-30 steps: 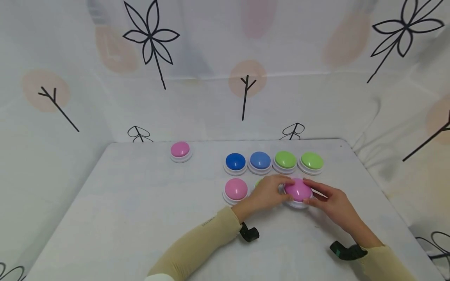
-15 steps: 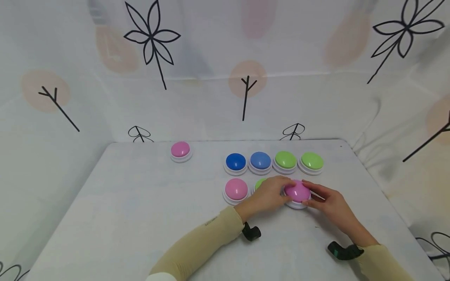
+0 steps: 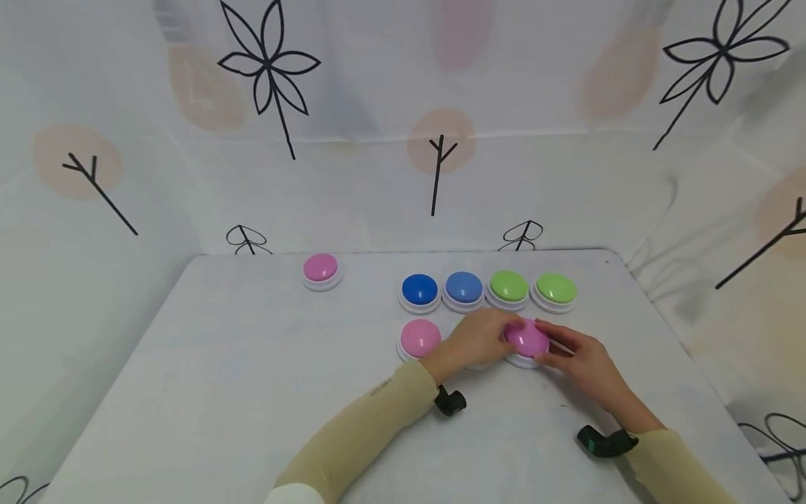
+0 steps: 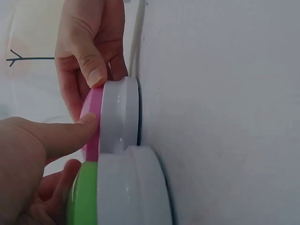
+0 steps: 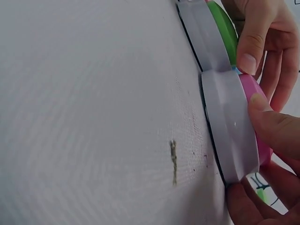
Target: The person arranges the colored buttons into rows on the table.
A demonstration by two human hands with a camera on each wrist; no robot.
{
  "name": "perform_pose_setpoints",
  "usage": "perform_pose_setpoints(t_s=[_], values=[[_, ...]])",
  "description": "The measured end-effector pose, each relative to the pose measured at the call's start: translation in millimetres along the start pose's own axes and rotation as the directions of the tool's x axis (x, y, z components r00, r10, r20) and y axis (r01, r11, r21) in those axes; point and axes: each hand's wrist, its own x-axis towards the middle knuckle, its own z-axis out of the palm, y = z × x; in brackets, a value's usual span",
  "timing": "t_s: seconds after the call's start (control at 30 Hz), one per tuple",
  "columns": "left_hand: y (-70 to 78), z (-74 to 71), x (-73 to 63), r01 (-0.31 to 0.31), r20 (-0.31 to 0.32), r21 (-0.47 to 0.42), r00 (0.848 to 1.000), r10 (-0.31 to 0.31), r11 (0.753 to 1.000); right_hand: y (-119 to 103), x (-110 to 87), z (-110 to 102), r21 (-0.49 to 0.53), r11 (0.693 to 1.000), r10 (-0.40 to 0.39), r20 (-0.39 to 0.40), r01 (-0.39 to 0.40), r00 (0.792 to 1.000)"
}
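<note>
A push button with a magenta-pink dome (image 3: 527, 339) and white base sits in the front row, between both hands. My left hand (image 3: 480, 337) pinches its left side, with the thumb (image 4: 70, 137) on the pink dome. From the right, my right hand (image 3: 588, 364) grips it, thumb (image 5: 269, 117) on the dome and fingers round the far side and base. A green button (image 4: 83, 199) stands directly beside it, base against base in the left wrist view; my left hand hides this one in the head view. Left of that is a lighter pink button (image 3: 420, 338).
Behind, a row holds a dark blue button (image 3: 419, 289), a lighter blue button (image 3: 464, 288) and two green buttons (image 3: 509, 286). Another pink button (image 3: 320, 267) stands apart at the back left of the white table (image 3: 220, 392). Patterned cloth (image 3: 365, 189) surrounds the table.
The held pink button has shifted slightly left, toward the green one, with both hands moving along. My left hand now covers the front-row green dome that showed a little before.
</note>
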Motion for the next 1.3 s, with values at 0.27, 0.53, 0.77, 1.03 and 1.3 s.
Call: perform_pose_setpoints(t_s=[0.27,0.53,0.77,1.03,1.3], values=[[-11.1,1.3,6.4,0.04,0.036,-0.047,0.999,-0.038,0.998,-1,3.5,-1,-0.029,0.999,0.037,0.015,-0.037,0.999],[-13.2,-1.6,2.6,0.029,0.04,-0.052,0.999,-0.027,0.998,1,3.8,4,-0.036,0.999,0.007,0.013,-0.007,1.0],[-17.7,-0.9,2.5,-0.006,0.045,-0.055,0.999,0.008,0.998,2,4.8,5,-0.055,0.998,0.017,0.005,-0.017,1.0],[-22.5,0.8,8.1,-0.092,0.036,0.019,0.995,0.091,0.996,-2,7.4,3,-0.085,0.995,0.043,0.002,-0.043,0.999],[-17.9,-0.3,5.7,-0.061,0.07,0.057,0.996,0.057,0.997,-6,5.6,2,-0.079,0.995,0.059,-0.007,-0.059,0.998]])
